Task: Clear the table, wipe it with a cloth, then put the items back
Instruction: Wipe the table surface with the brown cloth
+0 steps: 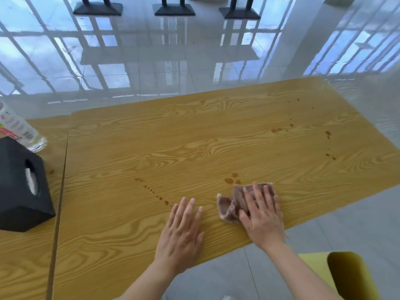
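A wood-grain table (194, 137) fills the middle of the head view. Brown drip stains dot it: one cluster (232, 180) just beyond the cloth, a trail (151, 190) left of centre, more (328, 135) near the right edge. A crumpled brownish cloth (231, 204) lies near the front edge. My right hand (262, 215) presses flat on the cloth with straight fingers. My left hand (181, 230) rests flat on the bare wood, a little to the left of the cloth, holding nothing.
A black tissue box (21, 187) and a clear plastic bottle (19, 128) stand on the adjoining table at the left, past a seam (61, 191). A yellow chair (346, 276) sits at the lower right. Glossy tiled floor (194, 57) lies beyond the table.
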Demonstrator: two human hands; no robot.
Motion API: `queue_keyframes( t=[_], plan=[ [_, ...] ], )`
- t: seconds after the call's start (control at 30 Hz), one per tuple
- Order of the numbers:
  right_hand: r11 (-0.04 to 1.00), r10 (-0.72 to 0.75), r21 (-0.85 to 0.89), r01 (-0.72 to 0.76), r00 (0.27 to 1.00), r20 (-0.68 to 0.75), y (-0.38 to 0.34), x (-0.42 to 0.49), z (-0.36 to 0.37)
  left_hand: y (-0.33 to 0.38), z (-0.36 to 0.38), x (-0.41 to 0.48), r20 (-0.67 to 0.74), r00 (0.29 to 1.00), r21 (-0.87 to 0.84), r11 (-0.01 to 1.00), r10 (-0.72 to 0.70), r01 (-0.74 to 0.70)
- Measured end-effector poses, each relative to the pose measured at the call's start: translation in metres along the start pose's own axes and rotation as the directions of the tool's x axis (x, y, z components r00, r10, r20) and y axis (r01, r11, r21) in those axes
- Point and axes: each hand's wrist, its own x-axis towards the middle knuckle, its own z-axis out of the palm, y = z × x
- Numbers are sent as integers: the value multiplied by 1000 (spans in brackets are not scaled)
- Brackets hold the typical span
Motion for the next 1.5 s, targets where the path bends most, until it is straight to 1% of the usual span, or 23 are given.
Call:
queue_keyframes(
  t=[0.07, 0.13, 0.2, 0.27, 0.3, 0.33, 0.43, 0.5, 0.53, 0.6, 0.7, 0.77, 0.87, 0.9, 1.0, 1.07, 1.1, 1.17, 1.2, 1.27, 1.33, 1.43, 1.5],
  plan=[
    [987, 159, 24, -160, 987, 39, 1, 26, -3, 22, 5, 29, 13, 1000, 19, 1000, -9, 9],
    [984, 174, 15, -175, 983, 51, -8, 31, -3, 38, 9, 47, 35, 997, 31, 997, -75, 74],
    [1000, -20, 21, 20, 1000, 17, -2, 15, -2, 45, 12, 51, 37, 986, 43, 986, -164, 162],
    [970, -241, -3, 242, 969, 58, 21, 3, -5, 45, 11, 50, 28, 976, 46, 975, -217, 216],
    [960, -279, -12, 280, 958, 67, 34, 11, -8, 44, 10, 50, 35, 973, 53, 973, -227, 225],
    [967, -251, -8, 253, 964, 87, 42, 25, -13, 44, 10, 51, 38, 972, 60, 972, -231, 228],
    [995, 1, 97, -19, 983, 184, 29, 78, -26, 46, 11, 54, 38, 967, 74, 966, -251, 248],
    [990, 53, 117, -78, 978, 201, 6, 90, -26, 47, 9, 52, 55, 966, 77, 965, -254, 250],
    [996, 16, 79, -31, 983, 180, 0, 84, -23, 47, 8, 52, 57, 964, 80, 964, -258, 253],
    [988, -156, 32, 154, 982, 110, 7, 55, -18, 47, 7, 52, 60, 962, 80, 962, -266, 261],
    [924, -379, -20, 383, 920, 98, 48, 20, -16, 46, 8, 52, 65, 963, 77, 964, -261, 256],
    [935, -343, -48, 350, 932, 118, 60, 37, -19, 46, 9, 53, 60, 963, 85, 962, -263, 258],
    [993, -117, 22, 114, 978, 174, 18, 91, -25, 46, 9, 54, 70, 961, 109, 960, -266, 258],
    [995, -100, 28, 96, 975, 199, -3, 103, -26, 46, 8, 54, 67, 961, 118, 958, -269, 260],
    [962, -273, 21, 273, 947, 171, -32, 90, -24, 46, 9, 54, 64, 962, 113, 960, -264, 256],
    [910, -414, 28, 415, 899, 140, -7, 60, -21, 45, 9, 53, 50, 965, 115, 961, -258, 251],
    [903, -429, 29, 429, 893, 137, 14, 50, -25, 45, 10, 53, 39, 966, 117, 961, -257, 251],
    [934, -350, -20, 358, 923, 159, 54, 61, -27, 45, 11, 53, 44, 966, 109, 962, -256, 250],
    [965, -251, -37, 261, 951, 179, 65, 75, -29, 46, 10, 53, 54, 965, 110, 962, -257, 250],
    [1000, -9, 4, 8, 981, 196, 62, 105, -31, 47, 10, 54, 51, 963, 124, 959, -264, 256],
    [996, 70, 47, -80, 981, 182, 33, 116, -29, 46, 12, 53, 43, 964, 127, 959, -261, 254],
    [982, -187, 37, 184, 974, 128, 14, 76, -22, 42, 14, 49, 22, 972, 119, 966, -233, 229],
    [962, -274, 25, 273, 956, 101, 41, 47, -22, 45, 17, 56, -1, 969, 105, 964, -247, 246]
  ],
)
